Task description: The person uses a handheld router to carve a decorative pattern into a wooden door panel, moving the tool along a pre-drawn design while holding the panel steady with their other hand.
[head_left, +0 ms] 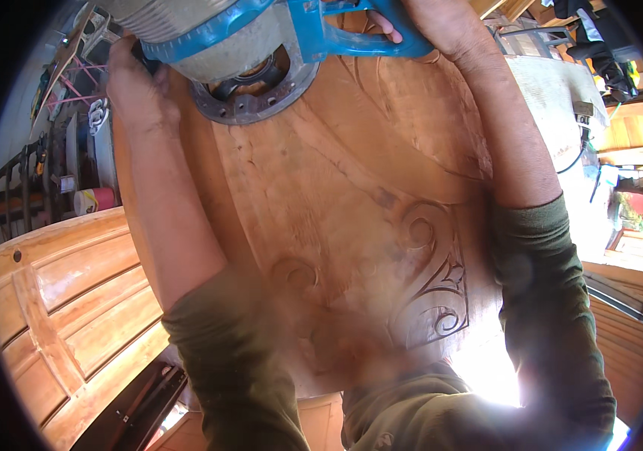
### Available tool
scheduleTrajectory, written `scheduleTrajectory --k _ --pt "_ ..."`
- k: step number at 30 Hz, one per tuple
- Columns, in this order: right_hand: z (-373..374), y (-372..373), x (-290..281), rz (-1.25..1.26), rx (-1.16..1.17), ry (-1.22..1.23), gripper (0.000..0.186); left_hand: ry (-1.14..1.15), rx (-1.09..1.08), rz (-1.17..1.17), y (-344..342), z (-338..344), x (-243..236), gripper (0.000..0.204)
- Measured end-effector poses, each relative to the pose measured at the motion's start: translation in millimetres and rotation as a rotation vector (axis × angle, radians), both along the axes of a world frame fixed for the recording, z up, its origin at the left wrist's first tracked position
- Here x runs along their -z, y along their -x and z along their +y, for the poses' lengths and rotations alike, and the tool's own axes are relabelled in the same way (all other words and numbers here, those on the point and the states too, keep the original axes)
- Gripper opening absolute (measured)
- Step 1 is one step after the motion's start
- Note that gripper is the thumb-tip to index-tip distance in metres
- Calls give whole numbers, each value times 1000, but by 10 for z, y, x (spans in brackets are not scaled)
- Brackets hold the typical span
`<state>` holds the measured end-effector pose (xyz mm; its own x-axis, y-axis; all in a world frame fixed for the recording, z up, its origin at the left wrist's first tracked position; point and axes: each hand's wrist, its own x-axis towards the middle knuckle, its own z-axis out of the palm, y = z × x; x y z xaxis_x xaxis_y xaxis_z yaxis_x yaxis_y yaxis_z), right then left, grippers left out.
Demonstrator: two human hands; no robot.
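A blue and grey router (254, 45) with a round metal base rests on a broad wooden panel (351, 248) at the top of the view. Round the router's dark side knob, my left hand (135, 83) is closed, seen mostly from the wrist side. My right hand (442, 26) wraps the blue loop handle (381, 46), its fingertips showing through the opening. Carved scrollwork (438, 270) with curls and pointed shapes lies on the near right part of the panel. A fainter curl is visible to its left. The router's bit cannot be made out.
A panelled wooden door (81, 293) leans at the lower left beside a dark box-like piece (130, 413). Racks and a pink-and-white roll (95, 200) stand behind it. A pale table (554, 98), a cable and stacked wood lie to the right.
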<state>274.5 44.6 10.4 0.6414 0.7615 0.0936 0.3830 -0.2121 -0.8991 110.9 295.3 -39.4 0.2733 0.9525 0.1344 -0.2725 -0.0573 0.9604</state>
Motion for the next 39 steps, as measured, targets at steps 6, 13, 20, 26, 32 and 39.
scheduleTrajectory --k 6,13,20,26,32,39 --pt "72 30 -3 112 -89 -71 69 -40 157 178 313 141 40 34" --pt "63 -48 98 172 -94 -121 68 64 505 849 320 99 -800 36" --pt "27 -87 80 160 -58 -105 66 -95 158 298 -10 13 -221 20" --pt "70 22 94 99 -4 -45 67 -189 -42 4 -34 57 84 25" --pt "156 128 58 67 13 -75 67 -152 197 54 264 227 113 47" --pt "175 253 50 -36 23 -176 61 -50 282 240 327 -91 -215 49"
